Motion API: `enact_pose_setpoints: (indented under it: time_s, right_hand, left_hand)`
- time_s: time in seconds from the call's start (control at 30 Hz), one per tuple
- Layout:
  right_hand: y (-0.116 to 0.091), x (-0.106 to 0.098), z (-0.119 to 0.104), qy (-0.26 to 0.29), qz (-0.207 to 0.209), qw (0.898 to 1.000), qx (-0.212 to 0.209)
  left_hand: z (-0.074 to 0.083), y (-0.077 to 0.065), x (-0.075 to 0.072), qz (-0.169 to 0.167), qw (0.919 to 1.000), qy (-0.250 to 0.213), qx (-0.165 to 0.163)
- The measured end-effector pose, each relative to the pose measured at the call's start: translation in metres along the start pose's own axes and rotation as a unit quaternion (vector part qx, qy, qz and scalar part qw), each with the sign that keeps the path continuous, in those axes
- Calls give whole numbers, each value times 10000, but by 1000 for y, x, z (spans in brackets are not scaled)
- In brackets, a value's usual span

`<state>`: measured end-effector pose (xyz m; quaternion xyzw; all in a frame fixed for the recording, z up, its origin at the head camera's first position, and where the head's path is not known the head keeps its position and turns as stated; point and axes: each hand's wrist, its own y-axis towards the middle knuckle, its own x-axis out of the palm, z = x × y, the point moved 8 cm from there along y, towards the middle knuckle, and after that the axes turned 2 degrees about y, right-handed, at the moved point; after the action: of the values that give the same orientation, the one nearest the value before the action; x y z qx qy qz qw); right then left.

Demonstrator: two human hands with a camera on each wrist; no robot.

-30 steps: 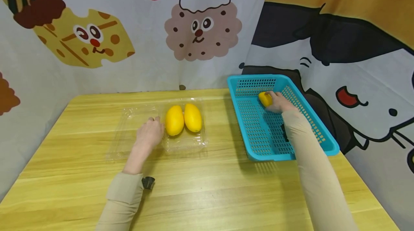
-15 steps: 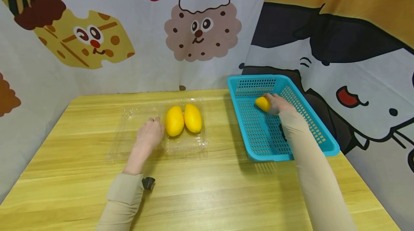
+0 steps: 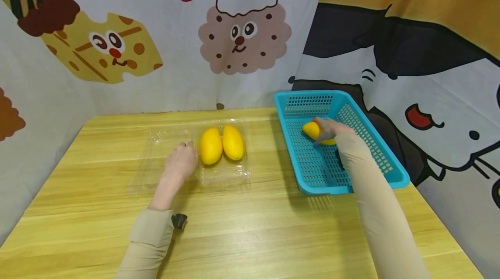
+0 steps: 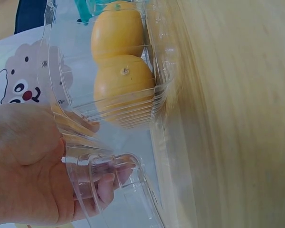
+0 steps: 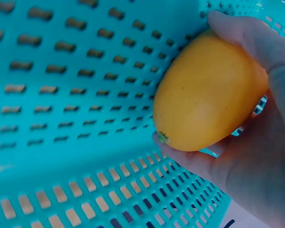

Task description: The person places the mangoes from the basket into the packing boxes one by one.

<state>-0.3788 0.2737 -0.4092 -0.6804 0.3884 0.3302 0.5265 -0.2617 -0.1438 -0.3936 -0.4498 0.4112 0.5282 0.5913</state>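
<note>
Inside the blue basket (image 3: 291, 149) my right hand (image 3: 332, 130) grips a yellow mango (image 3: 311, 130). In the right wrist view, thumb and fingers curl round this mango (image 5: 206, 95), low among the perforated walls. My left hand (image 3: 181, 159) holds the middle edge of an open clear plastic clamshell box (image 3: 222, 177). Through the plastic, the left wrist view shows curled fingers (image 4: 107, 187) on one side and the thumb on the other. Two mangoes, a left one (image 3: 210, 146) and a right one (image 3: 233, 142), lie side by side in the box's right half.
The box's clear lid half (image 3: 156, 157) lies flat to the left and is hard to see against the wooden table (image 3: 250, 235). A printed curtain (image 3: 168, 92) hangs behind the table and along the right side. A dark strap piece sits by the left cuff.
My right hand has shifted slightly left and nearer within the basket, and the mango has moved with it and turned. The left hand and the two boxed mangoes stay in place.
</note>
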Motion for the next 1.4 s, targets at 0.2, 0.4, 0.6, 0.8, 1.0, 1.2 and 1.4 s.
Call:
enact_pose_setpoints:
  time_s: [0.2,0.4,0.6,0.8,1.0,1.2,1.4]
  right_hand:
    - [-1,0,-4,-37,-142,9998,-131]
    - [-4,-8,-20,-20,46,9992,-401]
    - [-10,-20,-37,-123,314,9970,-693]
    - [-20,-32,-55,-219,653,9934,-916]
    - [-36,-40,-73,-285,950,9906,-943]
    - [-57,-46,-98,-386,1198,9861,-1086]
    - [-79,-50,-134,-597,1437,9789,-1322]
  left_hand:
    - [1,0,0,6,10000,5,28]
    - [0,0,0,-11,10000,-16,-2]
    - [0,0,0,-5,10000,25,3]
    - [0,0,1,-26,10000,3,0]
    - [0,0,0,-33,10000,3,5]
    - [1,-1,0,-17,10000,-9,62]
    - [1,-1,0,-2,10000,-27,59]
